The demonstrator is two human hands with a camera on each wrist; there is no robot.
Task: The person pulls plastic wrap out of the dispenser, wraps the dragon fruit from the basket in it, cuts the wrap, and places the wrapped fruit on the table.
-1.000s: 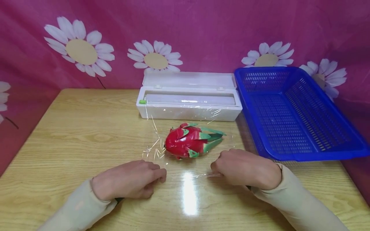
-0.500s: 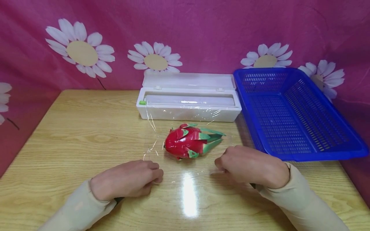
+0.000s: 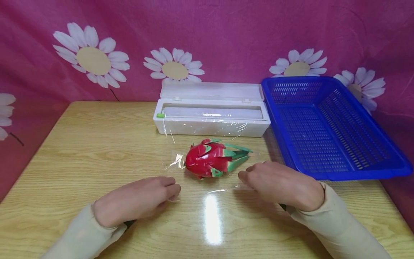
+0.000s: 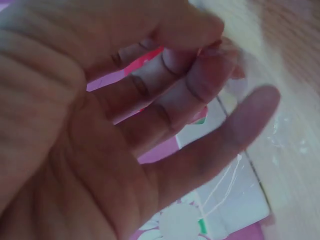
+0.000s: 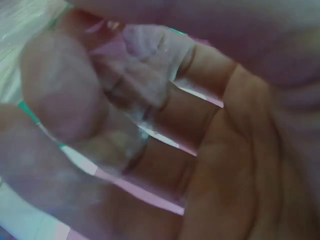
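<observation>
Clear plastic wrap (image 3: 177, 160) runs from a roll (image 3: 211, 113) in a white box (image 3: 211, 126) toward me, over or around a red dragon fruit (image 3: 207, 160) with green leaf tips; which of the two is hard to tell. My left hand (image 3: 139, 199) pinches the wrap's near left edge between thumb and fingers, little finger held apart in the left wrist view. On the near right edge, my right hand (image 3: 279, 185) pinches the wrap too; crumpled film (image 5: 145, 65) shows inside its curled fingers in the right wrist view. The fruit lies beyond and between both hands.
The box's lid (image 3: 211, 90) stands raised at the back, and a green slider (image 3: 160, 115) sits at its left end. A blue plastic basket (image 3: 299, 169) stands at the right, close to the box and right hand. Behind the wooden table (image 3: 97, 144) hangs a flowered pink cloth.
My left hand has shifted slightly left and away from me; the right has moved a little right and forward. Creases in the wrap left of the fruit have changed. Fruit and box stay put.
</observation>
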